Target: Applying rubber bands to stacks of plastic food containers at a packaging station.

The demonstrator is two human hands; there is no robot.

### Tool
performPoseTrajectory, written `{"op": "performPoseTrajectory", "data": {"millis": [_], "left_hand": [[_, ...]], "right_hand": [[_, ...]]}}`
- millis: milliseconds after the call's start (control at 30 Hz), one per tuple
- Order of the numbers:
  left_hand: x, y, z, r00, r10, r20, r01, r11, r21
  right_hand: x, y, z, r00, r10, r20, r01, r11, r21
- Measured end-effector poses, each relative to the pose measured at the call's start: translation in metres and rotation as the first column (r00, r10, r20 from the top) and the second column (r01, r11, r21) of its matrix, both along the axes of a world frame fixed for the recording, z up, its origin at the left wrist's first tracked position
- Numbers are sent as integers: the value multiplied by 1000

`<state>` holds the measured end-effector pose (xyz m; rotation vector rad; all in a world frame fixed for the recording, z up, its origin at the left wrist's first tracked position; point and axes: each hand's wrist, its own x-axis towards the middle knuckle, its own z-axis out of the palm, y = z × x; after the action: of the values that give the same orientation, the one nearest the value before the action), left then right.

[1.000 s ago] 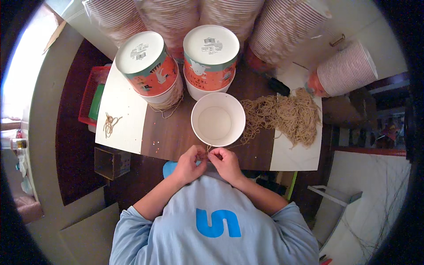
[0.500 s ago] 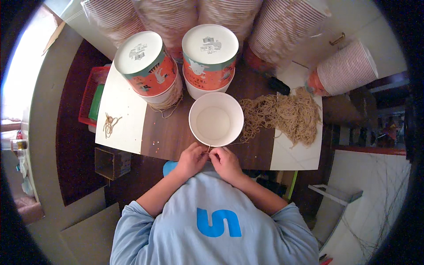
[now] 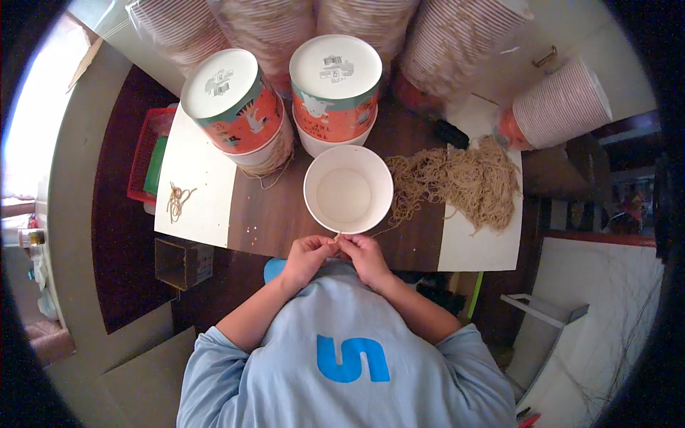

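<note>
White tub (image 3: 347,187), open side up, sits mid-counter (image 3: 267,217) near front edge; nothing visible inside. L hand (image 3: 310,257) & R hand (image 3: 364,261) meet at its near rim, fingers narrow, apparently pinching thin tan cord (image 3: 340,236); exact hold too small to tell. Step in hand looks like fine fingertip work on cord by the rim; next move prob. calls for a firm pinch w/ tub kept steady. Just R of tub: tangled cord heap (image 3: 481,182). Behind: 2 upturned orange/green tubs, L one (image 3: 248,118) w/ cord round its base, R one (image 3: 335,107) w/o; insides hidden. Farther back: plastic-wrapped tub stacks (image 3: 264,32). Far L: red basket (image 3: 145,135) w/ green item (image 3: 155,165).
</note>
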<state>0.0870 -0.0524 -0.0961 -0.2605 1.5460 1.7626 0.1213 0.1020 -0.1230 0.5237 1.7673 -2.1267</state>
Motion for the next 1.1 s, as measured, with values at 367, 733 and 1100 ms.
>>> {"op": "performPoseTrajectory", "data": {"millis": [367, 733, 1100], "left_hand": [[5, 0, 1, 992, 77, -100, -83, 995, -52], [3, 1, 5, 992, 84, -94, -87, 996, -29], [7, 4, 17, 705, -165, -689, -176, 901, -396]], "right_hand": [[1, -4, 19, 996, -33, 84, 49, 979, -198], [4, -4, 3, 978, -131, 163, 175, 938, -298], [4, -3, 0, 962, -57, 266, 197, 819, -539]]}}
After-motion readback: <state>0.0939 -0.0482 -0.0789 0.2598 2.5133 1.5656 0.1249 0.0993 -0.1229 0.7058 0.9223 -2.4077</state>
